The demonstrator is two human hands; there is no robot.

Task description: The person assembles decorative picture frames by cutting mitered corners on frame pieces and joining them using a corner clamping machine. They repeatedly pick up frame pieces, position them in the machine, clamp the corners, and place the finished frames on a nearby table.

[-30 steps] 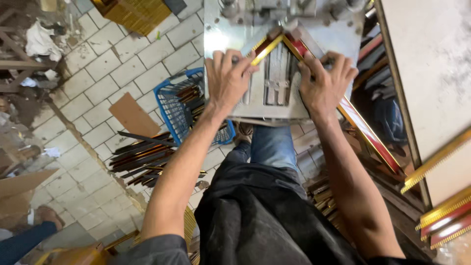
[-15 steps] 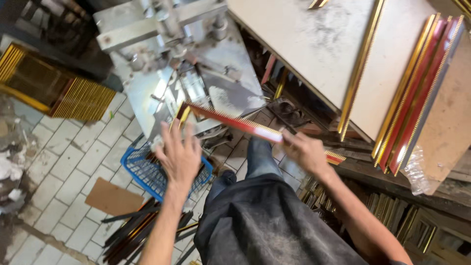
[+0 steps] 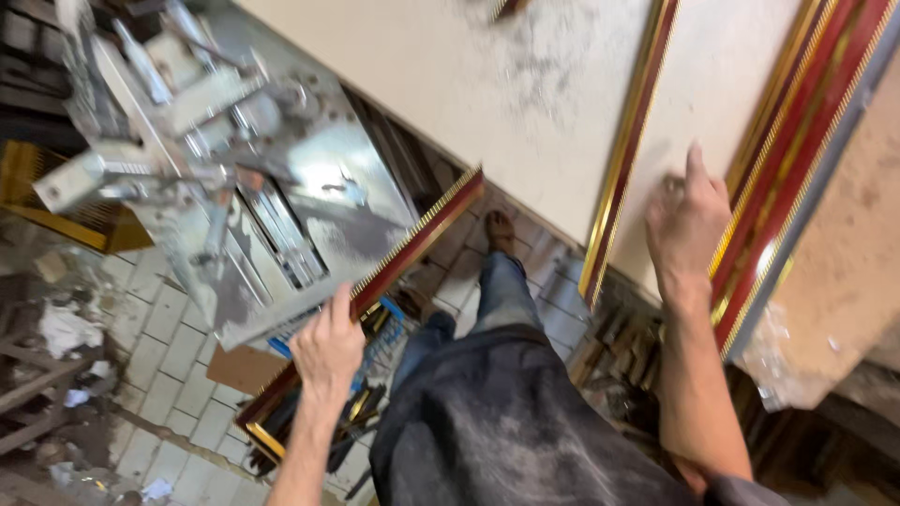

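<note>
Red-gold moulding [image 3: 412,239] in left hand [image 3: 326,349].

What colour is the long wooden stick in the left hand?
The long frame moulding strip in the left hand is red with gold edges, seen in the head view.

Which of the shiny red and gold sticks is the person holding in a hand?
The red and gold strip slanting across the grey metal machine; the left hand grips it. The other strips lie on the pale table, none held by the right hand.
</note>
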